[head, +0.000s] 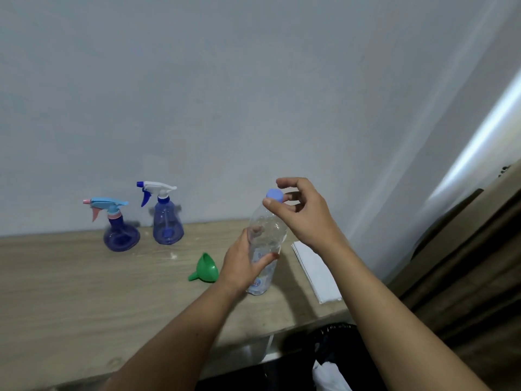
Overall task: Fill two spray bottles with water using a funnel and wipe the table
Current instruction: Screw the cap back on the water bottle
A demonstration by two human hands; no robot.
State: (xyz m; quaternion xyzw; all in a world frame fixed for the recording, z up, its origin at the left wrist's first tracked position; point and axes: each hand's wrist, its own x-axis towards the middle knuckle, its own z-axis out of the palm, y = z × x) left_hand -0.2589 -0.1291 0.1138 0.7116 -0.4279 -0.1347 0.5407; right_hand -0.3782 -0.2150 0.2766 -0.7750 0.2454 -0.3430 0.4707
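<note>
At frame centre, the left hand (242, 263) grips a clear water bottle (266, 244) upright on the tabletop (70, 292); the right hand (303, 211) pinches its blue cap (274, 195). A green funnel (205, 268) lies just left, two seemingly empty spray bottles (168, 218) beyond, folded white paper (315, 266) right.

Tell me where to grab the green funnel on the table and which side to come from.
Grip the green funnel by the rim of its wide cone, coming down from above. It lies on its side on the table, with the narrow spout pointing toward the near left, so the cone's upper edge is exposed. The left hand is nearest but holds the water bottle.
</note>
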